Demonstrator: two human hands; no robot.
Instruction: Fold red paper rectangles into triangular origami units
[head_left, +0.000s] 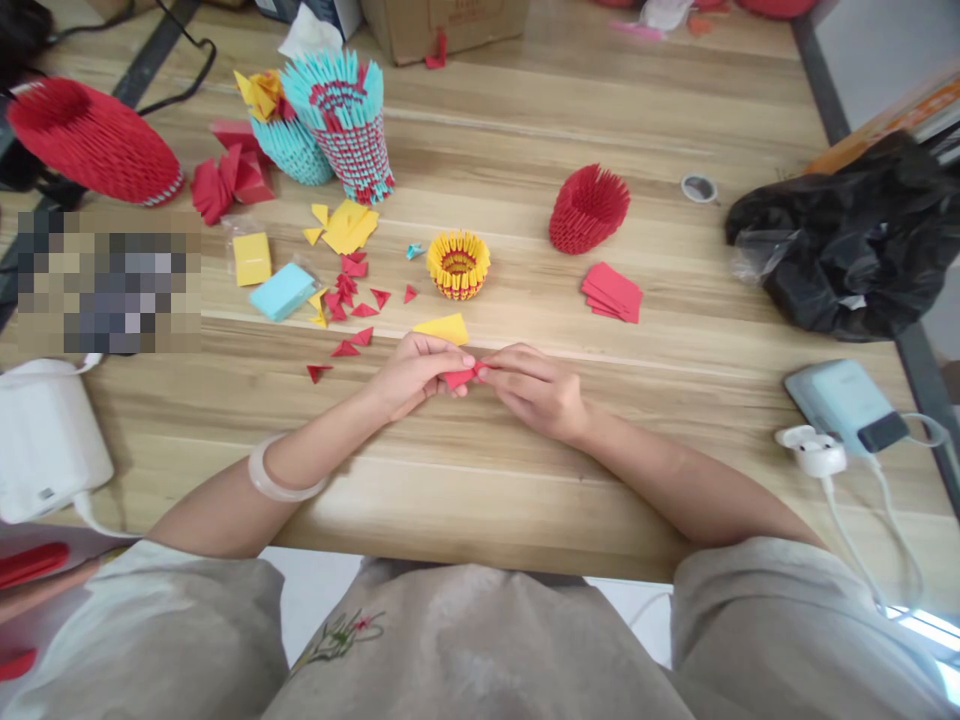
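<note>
My left hand (415, 373) and my right hand (534, 385) meet over the wooden table (525, 470), both pinching one small red folded paper piece (459, 378) between their fingertips. A yellow paper sheet (442, 328) lies just beyond my left hand. Farther back stands a small yellow and red ring of folded paper (458, 265). Several loose red paper triangles (352, 300) are scattered to the left of it.
A red paper cup shape (587, 208) and a stack of red paper slips (613, 293) lie at the right. Teal and red paper vases (346, 122) stand at the back left beside a large red paper form (94, 140). A black plastic bag (847, 240), a power bank (844, 400) and a white box (45, 435) sit at the edges.
</note>
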